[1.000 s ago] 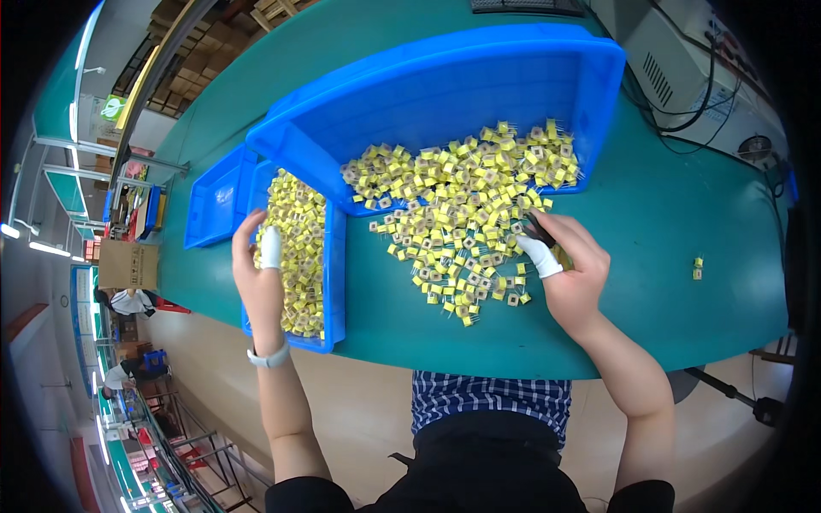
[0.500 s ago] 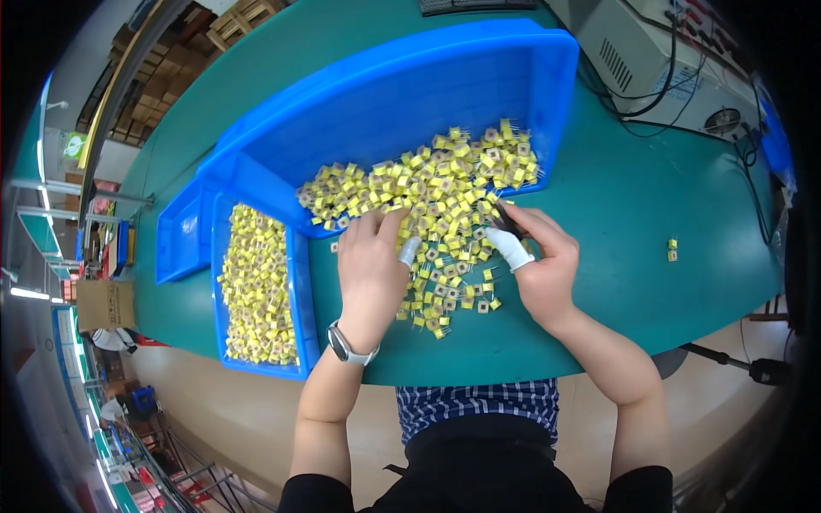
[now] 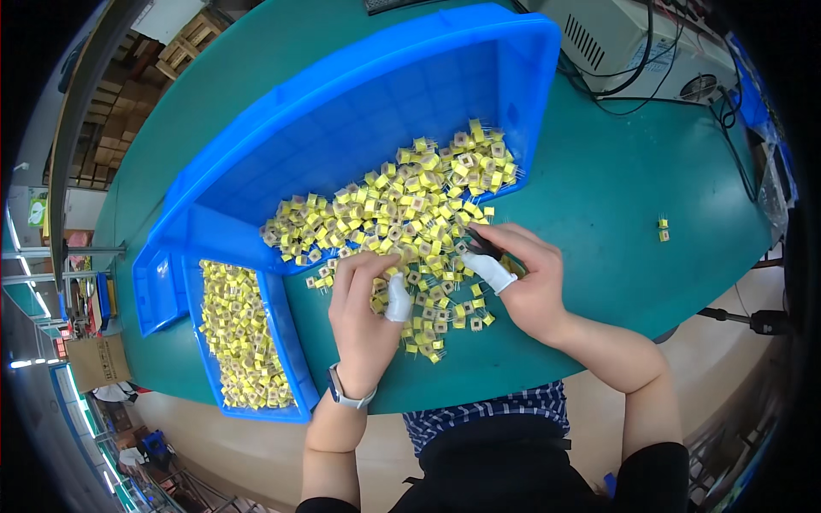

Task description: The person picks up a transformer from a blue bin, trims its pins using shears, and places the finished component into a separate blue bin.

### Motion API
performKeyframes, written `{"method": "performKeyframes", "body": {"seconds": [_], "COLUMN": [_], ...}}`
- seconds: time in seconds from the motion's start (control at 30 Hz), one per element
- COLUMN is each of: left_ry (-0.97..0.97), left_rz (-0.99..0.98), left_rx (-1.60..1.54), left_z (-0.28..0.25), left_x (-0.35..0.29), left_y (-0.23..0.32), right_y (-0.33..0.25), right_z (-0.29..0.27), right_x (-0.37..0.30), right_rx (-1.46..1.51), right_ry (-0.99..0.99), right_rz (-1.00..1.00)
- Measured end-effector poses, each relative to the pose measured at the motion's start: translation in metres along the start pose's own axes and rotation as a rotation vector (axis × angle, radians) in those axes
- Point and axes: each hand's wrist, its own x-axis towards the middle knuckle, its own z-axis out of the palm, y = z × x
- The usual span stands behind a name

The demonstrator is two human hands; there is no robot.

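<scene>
Small yellow-wrapped components with metal pins (image 3: 419, 205) spill out of a large blue bin (image 3: 342, 111), tipped on its side, onto the green table. My left hand (image 3: 363, 299) is bent over the near left part of this heap. White covering wraps its thumb, and its curled fingers hide whatever lies between them. At the right side of the heap, my right hand (image 3: 530, 282), its thumb also wrapped in white, grips a slim black tool (image 3: 484, 244). The tool's tip is too small to make out among the components.
A blue tray (image 3: 291, 368) full of the same components stands at the left, with a smaller blue tray (image 3: 158, 295) behind it. Two loose components (image 3: 663, 229) lie far right. A beige instrument (image 3: 599, 51) with black cables stands at the back right.
The view has shifted, so the bin and trays appear lower and further left. My left hand has moved slightly nearer the loose pile's front. My right hand keeps hold of the black tool.
</scene>
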Motion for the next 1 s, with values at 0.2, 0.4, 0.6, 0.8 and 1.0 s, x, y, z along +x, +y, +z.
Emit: {"method": "performKeyframes", "body": {"seconds": [0.2,0.4,0.6,0.8,1.0], "left_ry": [-0.174,-0.13,-0.13,-0.149,-0.148], "left_rz": [-0.268,-0.244,-0.393,-0.323,-0.342], "left_rx": [-0.938,-1.049,-1.142,-1.238,-1.306], "left_z": [0.008,0.016,0.014,0.017,0.018], "left_x": [-0.01,-0.014,-0.014,-0.017,-0.018], "left_y": [-0.008,-0.011,-0.009,-0.015,-0.016], "right_y": [-0.002,0.001,-0.001,0.001,0.0], "right_z": [0.001,0.0,0.0,0.001,0.001], "right_x": [0.001,-0.004,-0.006,-0.008,-0.008], "right_rx": [-0.018,-0.114,-0.16,-0.12,-0.109], "right_ry": [-0.057,-0.151,-0.185,-0.174,-0.194], "right_rz": [-0.015,-0.219,-0.319,-0.291,-0.286]}}
